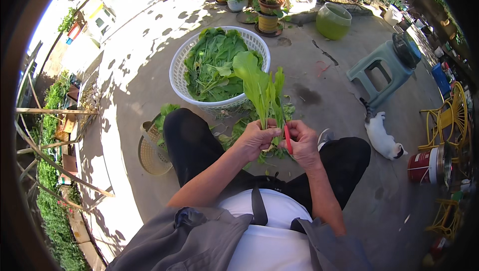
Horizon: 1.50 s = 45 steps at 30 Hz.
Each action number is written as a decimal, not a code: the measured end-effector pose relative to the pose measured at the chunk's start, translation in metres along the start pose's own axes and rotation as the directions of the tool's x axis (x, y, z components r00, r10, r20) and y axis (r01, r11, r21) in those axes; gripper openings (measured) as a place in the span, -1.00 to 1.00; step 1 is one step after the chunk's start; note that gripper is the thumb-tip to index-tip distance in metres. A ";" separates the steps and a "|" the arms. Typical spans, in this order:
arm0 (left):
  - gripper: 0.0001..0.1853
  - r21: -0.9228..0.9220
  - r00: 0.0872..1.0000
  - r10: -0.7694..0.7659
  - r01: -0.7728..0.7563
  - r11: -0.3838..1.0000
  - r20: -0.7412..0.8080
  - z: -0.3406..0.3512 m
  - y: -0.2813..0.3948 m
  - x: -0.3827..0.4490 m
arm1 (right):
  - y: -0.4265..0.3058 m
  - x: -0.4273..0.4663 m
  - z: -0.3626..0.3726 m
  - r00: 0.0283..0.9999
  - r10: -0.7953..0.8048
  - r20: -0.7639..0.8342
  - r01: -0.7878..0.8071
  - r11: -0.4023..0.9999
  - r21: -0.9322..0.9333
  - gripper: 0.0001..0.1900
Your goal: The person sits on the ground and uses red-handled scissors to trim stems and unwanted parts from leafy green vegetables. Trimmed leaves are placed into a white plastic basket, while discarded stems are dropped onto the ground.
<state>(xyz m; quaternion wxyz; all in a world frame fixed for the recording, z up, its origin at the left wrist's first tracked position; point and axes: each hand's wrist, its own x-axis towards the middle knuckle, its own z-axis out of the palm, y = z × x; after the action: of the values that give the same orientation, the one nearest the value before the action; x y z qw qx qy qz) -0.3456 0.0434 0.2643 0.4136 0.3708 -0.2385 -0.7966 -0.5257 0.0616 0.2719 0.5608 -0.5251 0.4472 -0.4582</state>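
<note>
Upright in my left hand (258,138) is a small bunch of leafy greens (256,84), gripped near the stem ends. Close beside it, my right hand (302,142) is closed on a red-handled tool (287,140), perhaps scissors or a knife; its dark, narrow upper part lies against the leaves. A white plastic colander basket (174,69) heaped with greens (217,61) stands on the ground beyond my knees. Loose leaves (239,127) lie on the ground beneath my hands, between my legs. By my left knee, a woven basket (149,157) with a handle holds more greens (166,112).
To the right are a plastic stool (381,70) with a dark round object on top, a white cat (381,134) lying on the concrete, and a red and white bucket (426,166). Potted plants (267,20) and a glass bowl of green water (333,22) stand ahead.
</note>
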 end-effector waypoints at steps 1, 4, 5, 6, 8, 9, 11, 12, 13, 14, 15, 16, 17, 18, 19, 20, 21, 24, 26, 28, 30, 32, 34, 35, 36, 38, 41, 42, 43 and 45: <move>-0.69 0.004 1.000 0.000 0.000 1.000 -0.012 -0.001 -0.001 0.001 | 0.001 0.000 0.001 1.000 0.007 0.014 -0.006 0.999 -0.037 -0.62; -0.75 -0.020 0.999 0.011 -0.012 1.000 -0.033 -0.010 -0.008 0.006 | 0.009 0.002 0.007 0.990 0.074 -0.122 -0.059 0.991 0.116 -0.64; -0.77 -0.053 0.999 0.019 -0.020 0.998 -0.032 -0.016 -0.013 0.010 | 0.012 0.001 0.008 0.983 0.092 -0.160 -0.069 0.987 0.143 -0.65; -0.79 -0.085 0.999 0.027 -0.030 0.996 -0.033 -0.019 -0.014 0.011 | 0.017 0.001 0.009 0.974 0.112 -0.196 -0.078 0.982 0.172 -0.66; -0.80 -0.109 0.998 0.008 -0.014 0.994 -0.056 -0.022 -0.016 0.011 | 0.023 0.002 0.009 0.964 0.118 -0.239 -0.067 0.975 0.211 -0.67; -0.80 -0.122 0.998 -0.003 -0.005 0.993 -0.066 -0.022 -0.016 0.010 | 0.026 0.003 0.009 0.963 0.105 -0.248 -0.050 0.974 0.219 -0.67; -0.79 -0.137 0.998 0.007 -0.015 0.990 -0.056 -0.027 -0.020 0.012 | 0.027 0.003 0.010 0.962 0.092 -0.257 -0.033 0.974 0.226 -0.67; -0.78 -0.145 0.999 0.013 -0.020 0.989 -0.050 -0.029 -0.021 0.013 | 0.027 0.002 0.010 0.962 0.092 -0.258 -0.033 0.974 0.223 -0.67; -0.78 -0.147 0.999 0.020 -0.026 0.989 -0.047 -0.029 -0.022 0.013 | 0.028 0.002 0.011 0.962 0.091 -0.259 -0.033 0.975 0.221 -0.67; -0.78 -0.149 0.999 0.027 -0.033 0.988 -0.044 -0.029 -0.022 0.013 | 0.030 0.003 0.012 0.958 0.094 -0.270 -0.030 0.972 0.231 -0.67; -0.77 -0.151 0.999 0.032 -0.038 0.988 -0.043 -0.029 -0.023 0.013 | 0.032 0.003 0.013 0.955 0.099 -0.281 -0.029 0.970 0.243 -0.67; -0.77 -0.148 0.998 0.033 -0.040 0.988 -0.048 -0.029 -0.022 0.013 | 0.034 0.003 0.014 0.951 0.104 -0.292 -0.028 0.967 0.255 -0.67; -0.77 -0.145 0.998 0.034 -0.041 0.989 -0.053 -0.028 -0.021 0.015 | 0.034 0.004 0.015 0.950 0.101 -0.297 -0.019 0.964 0.266 -0.67; -0.77 -0.142 0.998 0.032 -0.040 0.989 -0.059 -0.029 -0.022 0.015 | 0.033 0.004 0.016 0.948 0.101 -0.302 -0.014 0.960 0.279 -0.67; -0.77 -0.124 0.997 0.026 -0.034 0.992 -0.069 -0.030 -0.022 0.015 | 0.033 0.004 0.017 0.946 0.102 -0.308 -0.008 0.956 0.292 -0.67; -0.77 -0.107 0.997 0.020 -0.028 0.994 -0.078 -0.032 -0.022 0.015 | 0.034 0.005 0.017 0.946 0.115 -0.302 -0.020 0.954 0.300 -0.68; -0.78 -0.091 0.996 0.015 -0.022 0.996 -0.084 -0.032 -0.023 0.015 | 0.034 0.006 0.017 0.946 0.125 -0.299 -0.029 0.952 0.306 -0.69; -0.75 -0.022 0.998 0.009 -0.010 1.000 -0.056 -0.034 -0.026 0.015 | 0.040 0.006 0.015 0.943 0.131 -0.307 -0.038 0.956 0.292 -0.71; -0.73 -0.018 0.998 0.022 -0.023 1.000 -0.058 -0.031 -0.026 0.014 | 0.044 0.007 0.013 0.933 0.139 -0.333 -0.039 0.956 0.290 -0.72; -0.74 -0.010 0.995 0.043 -0.044 0.999 -0.092 -0.032 -0.026 0.013 | 0.046 0.008 0.010 0.918 0.158 -0.363 -0.041 0.950 0.311 -0.71; -0.76 0.001 0.986 0.068 -0.069 0.998 -0.149 -0.034 -0.026 0.013 | 0.046 0.008 0.007 0.895 0.183 -0.406 -0.050 0.947 0.318 -0.72; -0.78 -0.056 0.981 0.090 -0.101 0.993 -0.174 -0.036 -0.028 0.015 | 0.045 0.007 0.005 0.882 0.201 -0.426 -0.055 0.943 0.329 -0.74; -0.81 -0.091 0.978 0.100 -0.118 0.989 -0.184 -0.038 -0.029 0.016 | 0.043 0.006 0.004 0.881 0.212 -0.424 -0.059 0.936 0.346 -0.74; -0.82 -0.099 0.978 0.099 -0.119 0.988 -0.182 -0.039 -0.030 0.017 | 0.044 0.006 0.004 0.883 0.213 -0.418 -0.055 0.932 0.358 -0.74; -0.84 -0.108 0.979 0.098 -0.118 0.987 -0.179 -0.040 -0.031 0.017 | 0.046 0.006 0.004 0.886 0.214 -0.412 -0.052 0.928 0.369 -0.73; -0.85 -0.118 0.977 0.107 -0.130 0.984 -0.183 -0.039 -0.031 0.018 | 0.047 0.006 0.004 0.890 0.212 -0.403 -0.048 0.923 0.381 -0.72; -0.89 -0.139 0.975 0.111 -0.139 0.980 -0.193 -0.040 -0.033 0.020 | 0.047 0.005 0.005 0.897 0.206 -0.391 -0.048 0.925 0.377 -0.72; -0.90 -0.147 0.974 0.111 -0.142 0.979 -0.198 -0.042 -0.033 0.021 | 0.049 0.005 0.005 0.898 0.204 -0.389 -0.050 0.927 0.371 -0.73; -0.90 -0.145 0.972 0.116 -0.147 0.978 -0.203 -0.044 -0.034 0.022 | 0.049 0.005 0.006 0.900 0.202 -0.387 -0.052 0.930 0.364 -0.73; -0.90 -0.143 0.969 0.127 -0.160 0.977 -0.212 -0.048 -0.032 0.024 | 0.044 0.003 0.003 0.890 0.248 -0.383 -0.098 0.924 0.370 -0.75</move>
<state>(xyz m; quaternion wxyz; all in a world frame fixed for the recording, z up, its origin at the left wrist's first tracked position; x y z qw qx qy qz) -0.3326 0.0378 0.2037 0.5206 0.3974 -0.1573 -0.7391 -0.5200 0.0601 0.2280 0.5717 -0.2656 0.5175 -0.5786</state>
